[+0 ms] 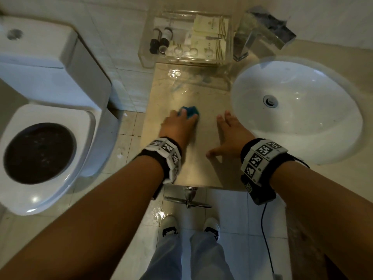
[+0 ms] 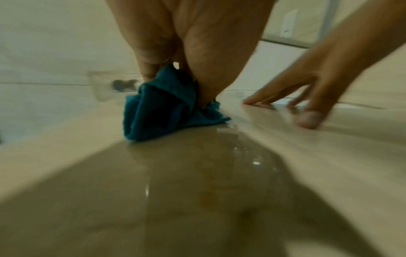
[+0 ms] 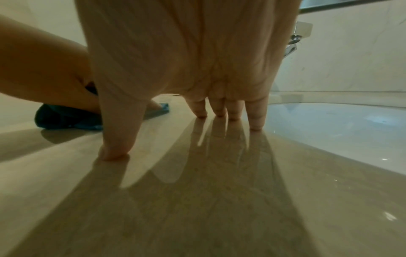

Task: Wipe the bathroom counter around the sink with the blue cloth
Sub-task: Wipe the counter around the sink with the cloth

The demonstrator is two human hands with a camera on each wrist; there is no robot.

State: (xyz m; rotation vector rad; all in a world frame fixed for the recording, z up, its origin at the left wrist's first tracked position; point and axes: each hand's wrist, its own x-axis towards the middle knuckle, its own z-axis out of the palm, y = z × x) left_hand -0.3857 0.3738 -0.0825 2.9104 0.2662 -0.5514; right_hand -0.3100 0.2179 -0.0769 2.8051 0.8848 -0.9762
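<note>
The blue cloth [image 1: 189, 111] lies bunched on the table [image 1: 199, 160], at about nine o'clock from the sink [image 1: 296, 110] and well clear of its rim. The left hand [image 1: 178, 126] grips it, fingers curled over the wad and pressing it to the surface. Just beside it at three o'clock, the right hand [image 1: 228, 136] holds nothing, its spread, straight fingertips propped on the table between cloth and sink.

This looks like mid-wipe on the strip left of the basin. The next stroke probably calls for steady downward pressure, carrying the cloth toward twelve o'clock, where streaks and wet glints show before the clear tray [image 1: 185, 37].

Only the head view shows that tray, the faucet [image 1: 260, 37] and the toilet [image 1: 44, 126]. The left wrist view alone shows a film of water on the table behind the cloth [image 2: 162, 107]; the right wrist view shows the fingertips [image 3: 256, 120] near the sink's edge [image 3: 329, 132].
</note>
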